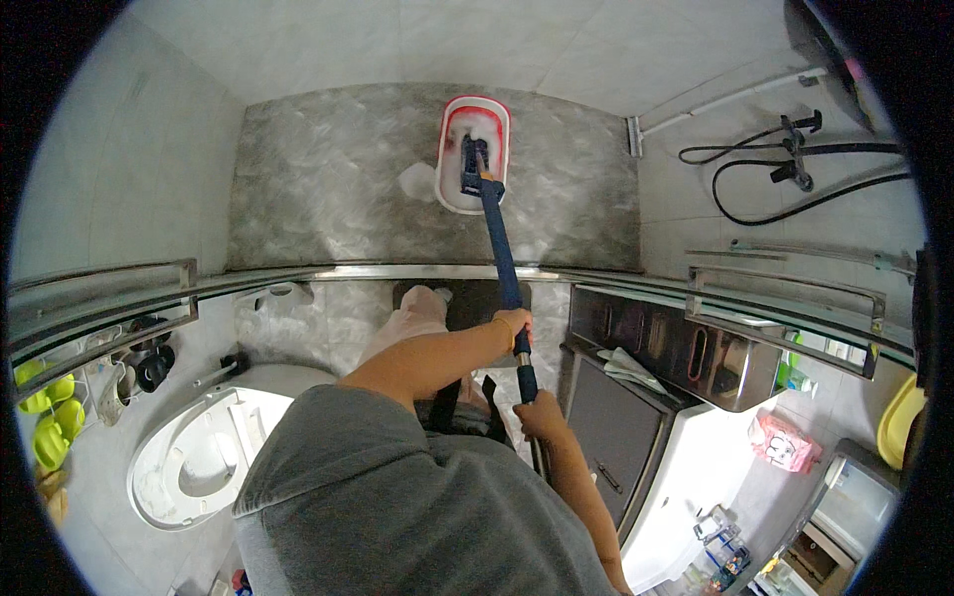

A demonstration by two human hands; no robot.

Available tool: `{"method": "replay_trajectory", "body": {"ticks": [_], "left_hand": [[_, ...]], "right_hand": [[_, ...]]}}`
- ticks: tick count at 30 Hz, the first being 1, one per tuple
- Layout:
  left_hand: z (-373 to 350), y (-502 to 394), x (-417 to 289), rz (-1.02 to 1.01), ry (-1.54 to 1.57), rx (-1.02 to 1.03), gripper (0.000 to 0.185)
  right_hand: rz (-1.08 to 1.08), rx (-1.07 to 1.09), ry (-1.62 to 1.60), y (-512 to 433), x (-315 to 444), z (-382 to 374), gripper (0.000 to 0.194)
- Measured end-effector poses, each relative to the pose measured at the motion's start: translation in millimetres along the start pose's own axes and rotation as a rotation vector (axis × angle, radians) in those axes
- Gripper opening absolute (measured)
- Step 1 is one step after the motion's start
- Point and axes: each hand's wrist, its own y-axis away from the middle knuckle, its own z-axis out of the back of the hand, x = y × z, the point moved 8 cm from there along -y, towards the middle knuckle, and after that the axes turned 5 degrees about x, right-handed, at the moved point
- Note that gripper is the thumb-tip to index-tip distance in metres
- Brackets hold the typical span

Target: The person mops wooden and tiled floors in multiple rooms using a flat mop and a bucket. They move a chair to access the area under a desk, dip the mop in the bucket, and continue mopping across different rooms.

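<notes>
Both my hands grip a long mop handle (504, 261) with a dark blue sleeve, which slopes away from me. My left hand (518, 326) is wrapped round its middle. Closer to my body, my right hand (542, 417) holds the dark grip below a short stretch of bare metal tube. At the far end, the dark mop head (475, 160) sits inside an oblong white bucket (439, 160) with a red inner edge. White foam lies around the mop head. How deep it stands in the bucket I cannot tell.
A metal sill (440, 273) and glass panels with metal handles separate me from the grey floor (335, 171) holding the bucket. A toilet (141, 477) is at left, a dark cabinet (615, 425) at right. A black shower hose (745, 221) hangs on the right wall.
</notes>
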Motion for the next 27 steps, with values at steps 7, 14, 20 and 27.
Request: {"method": "replay_trajectory", "body": {"ticks": [7,14,20,27], "left_hand": [[14,-25,1,0.100,-0.056,-0.066,0.015],[12,-22,11,0.084,-0.010,-0.048,0.016],[16,3,8,0.151,0.010,-0.063,0.016],[-14,21,-25,-0.025,0.014,0.064,0.015]], "right_hand": [[-0.087,0.037,0.053,-41,-8,-5,0.025],[-0.036,-0.017,-0.017,-46,-27,-10,0.025],[0.087,-0.036,-0.020,-22,-9,-14,0.029],[0.097,-0.010,-0.107,12,26,16,0.021]]}}
